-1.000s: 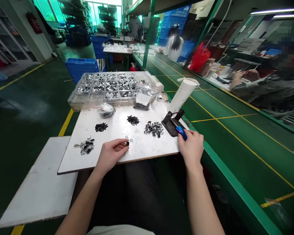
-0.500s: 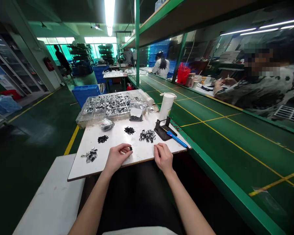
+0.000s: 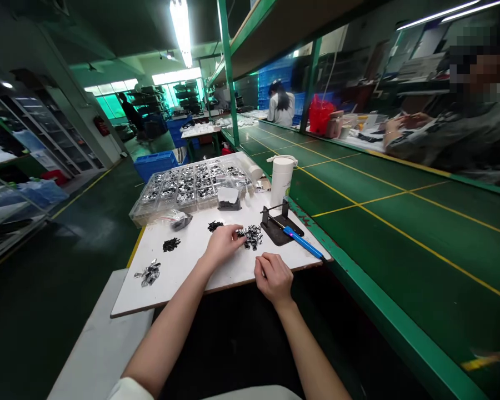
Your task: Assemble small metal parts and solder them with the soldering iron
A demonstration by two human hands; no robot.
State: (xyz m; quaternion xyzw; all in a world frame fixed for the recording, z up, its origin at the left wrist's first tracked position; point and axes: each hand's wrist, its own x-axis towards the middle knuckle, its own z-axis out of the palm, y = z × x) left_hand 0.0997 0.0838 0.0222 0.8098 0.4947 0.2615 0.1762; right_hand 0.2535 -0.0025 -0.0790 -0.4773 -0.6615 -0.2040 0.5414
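My left hand (image 3: 224, 244) reaches over the white board (image 3: 233, 269), thumb and fingers closed at the left edge of a pile of small black-and-silver pieces (image 3: 253, 238). What is in that pinch, if anything, cannot be made out. Closer to the board's front edge, my right hand (image 3: 275, 276) is curled shut, and its fingers hide whatever they hold. Partly behind my left hand lies a heap of small black parts (image 3: 215, 225). Another black heap (image 3: 171, 244) and a pile of shiny pieces (image 3: 149, 273) lie farther left.
A blue pen-like tool (image 3: 302, 242) rests on a black stand (image 3: 280, 233) at right. Behind are a white bottle (image 3: 281, 180), a divided clear case (image 3: 138, 215) and plastic bags of parts (image 3: 229, 199). A green conveyor (image 3: 358, 228) runs along the right; co-workers sit beyond it.
My left hand has moved right and forward to the shiny pile; the small black part earlier seen at its fingertips is not clearly visible now. The right hand stays closed nearby. The view has tilted.
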